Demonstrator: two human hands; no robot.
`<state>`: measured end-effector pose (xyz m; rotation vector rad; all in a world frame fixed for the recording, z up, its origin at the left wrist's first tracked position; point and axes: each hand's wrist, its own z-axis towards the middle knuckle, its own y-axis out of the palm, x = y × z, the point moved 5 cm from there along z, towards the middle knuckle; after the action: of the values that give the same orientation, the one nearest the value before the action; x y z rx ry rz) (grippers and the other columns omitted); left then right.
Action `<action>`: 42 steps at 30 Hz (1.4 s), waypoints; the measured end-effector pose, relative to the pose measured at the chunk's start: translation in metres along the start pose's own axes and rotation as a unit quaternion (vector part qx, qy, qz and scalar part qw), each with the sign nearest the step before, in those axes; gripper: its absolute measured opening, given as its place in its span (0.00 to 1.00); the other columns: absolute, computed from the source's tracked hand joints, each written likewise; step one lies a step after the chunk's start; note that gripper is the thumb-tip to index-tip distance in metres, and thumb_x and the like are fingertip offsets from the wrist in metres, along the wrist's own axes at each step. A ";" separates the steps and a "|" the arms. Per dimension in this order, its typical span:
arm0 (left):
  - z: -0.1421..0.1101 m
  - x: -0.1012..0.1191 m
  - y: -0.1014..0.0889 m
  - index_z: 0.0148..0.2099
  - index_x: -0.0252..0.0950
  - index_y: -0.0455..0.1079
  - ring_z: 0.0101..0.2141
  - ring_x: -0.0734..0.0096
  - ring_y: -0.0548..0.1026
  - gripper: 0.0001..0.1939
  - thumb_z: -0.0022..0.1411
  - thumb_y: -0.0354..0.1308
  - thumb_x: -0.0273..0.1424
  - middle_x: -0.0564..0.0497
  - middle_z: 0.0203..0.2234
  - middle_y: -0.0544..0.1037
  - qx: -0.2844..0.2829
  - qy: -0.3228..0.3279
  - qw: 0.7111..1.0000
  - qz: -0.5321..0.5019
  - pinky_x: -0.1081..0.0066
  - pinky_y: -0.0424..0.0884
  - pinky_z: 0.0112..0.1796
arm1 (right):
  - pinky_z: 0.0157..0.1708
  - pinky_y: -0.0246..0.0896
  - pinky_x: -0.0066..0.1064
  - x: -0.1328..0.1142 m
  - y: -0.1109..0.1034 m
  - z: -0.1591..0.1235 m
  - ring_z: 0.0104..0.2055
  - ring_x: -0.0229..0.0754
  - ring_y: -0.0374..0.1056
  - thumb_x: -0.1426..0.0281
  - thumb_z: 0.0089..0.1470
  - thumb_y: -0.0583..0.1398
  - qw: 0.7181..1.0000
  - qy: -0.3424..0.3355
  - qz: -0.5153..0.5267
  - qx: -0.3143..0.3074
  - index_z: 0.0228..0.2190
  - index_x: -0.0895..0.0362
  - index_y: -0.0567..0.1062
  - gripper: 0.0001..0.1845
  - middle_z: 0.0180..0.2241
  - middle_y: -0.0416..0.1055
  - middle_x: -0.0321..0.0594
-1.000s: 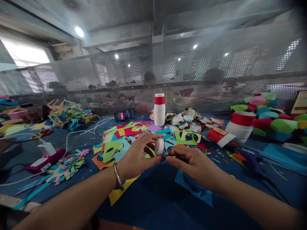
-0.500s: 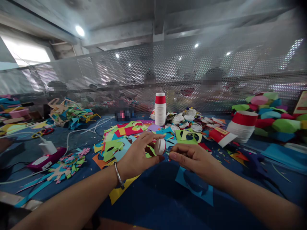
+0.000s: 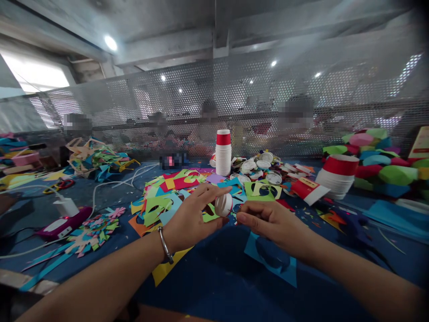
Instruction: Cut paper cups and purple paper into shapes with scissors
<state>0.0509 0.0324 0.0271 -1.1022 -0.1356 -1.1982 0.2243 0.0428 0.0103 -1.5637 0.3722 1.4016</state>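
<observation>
My left hand (image 3: pixel 196 212), with a silver bangle on its wrist, is closed on a short white paper cup piece (image 3: pixel 222 205) with a red edge. The piece sits tilted between the thumb below and the fingers above. Just to its right, my right hand (image 3: pixel 268 219) is closed in a pinch, its thumb against the curled forefinger. What that pinch holds, if anything, is too small to make out. Below the hands lies a blue paper sheet (image 3: pixel 287 270) with a round cutout, and a yellow paper scrap (image 3: pixel 169 267) shows under my left wrist.
Beyond the hands stands a tall stack of paper cups (image 3: pixel 223 156), beside a pile of cut cup pieces (image 3: pixel 264 166). Colored paper scraps (image 3: pixel 174 183) spread around. A purple power strip (image 3: pixel 63 225) with cables lies left; a dark glue gun (image 3: pixel 357 230) lies right, near another cup stack (image 3: pixel 337 179).
The cup piece has turned slightly in my left hand, its white face tilting more upward. My right hand keeps nearly the same place and pinch.
</observation>
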 end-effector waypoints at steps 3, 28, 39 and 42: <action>0.000 -0.002 -0.003 0.61 0.45 0.59 0.45 0.62 0.71 0.31 0.57 0.64 0.33 0.46 0.49 0.70 0.021 -0.027 0.999 -0.041 0.62 0.73 0.42 | 0.23 0.45 0.28 -0.001 -0.002 0.000 0.24 0.34 0.52 0.51 0.60 0.56 1.000 -0.011 -0.007 0.018 0.30 0.55 0.71 0.20 0.24 0.58 0.31; -0.004 -0.003 0.021 0.34 0.37 0.66 0.28 0.73 0.67 0.07 0.64 0.50 0.30 0.53 0.27 0.71 -0.111 -0.084 0.990 0.015 0.70 0.62 0.31 | 0.28 0.54 0.30 0.002 0.000 -0.001 0.30 0.39 0.61 0.60 0.59 0.59 0.992 -0.039 -0.103 0.058 0.34 0.54 0.73 0.10 0.29 0.69 0.36; -0.006 -0.004 0.026 0.34 0.36 0.67 0.28 0.74 0.66 0.05 0.61 0.51 0.28 0.54 0.27 0.69 -0.198 -0.070 0.977 -0.043 0.72 0.61 0.30 | 0.26 0.47 0.29 0.006 0.009 0.002 0.26 0.35 0.53 0.56 0.52 0.64 0.999 0.017 0.023 -0.045 0.27 0.57 0.73 0.17 0.23 0.59 0.31; -0.007 -0.006 0.028 0.32 0.36 0.66 0.27 0.75 0.64 0.05 0.60 0.52 0.28 0.55 0.25 0.67 -0.223 -0.082 0.967 -0.087 0.73 0.60 0.29 | 0.24 0.42 0.29 0.005 0.014 0.000 0.24 0.34 0.48 0.57 0.51 0.64 0.995 0.026 0.065 -0.074 0.23 0.57 0.71 0.18 0.22 0.55 0.29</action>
<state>0.0675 0.0299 0.0031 -1.6118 -0.0920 -1.3302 0.2155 0.0380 0.0000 -1.7242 0.4164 1.5203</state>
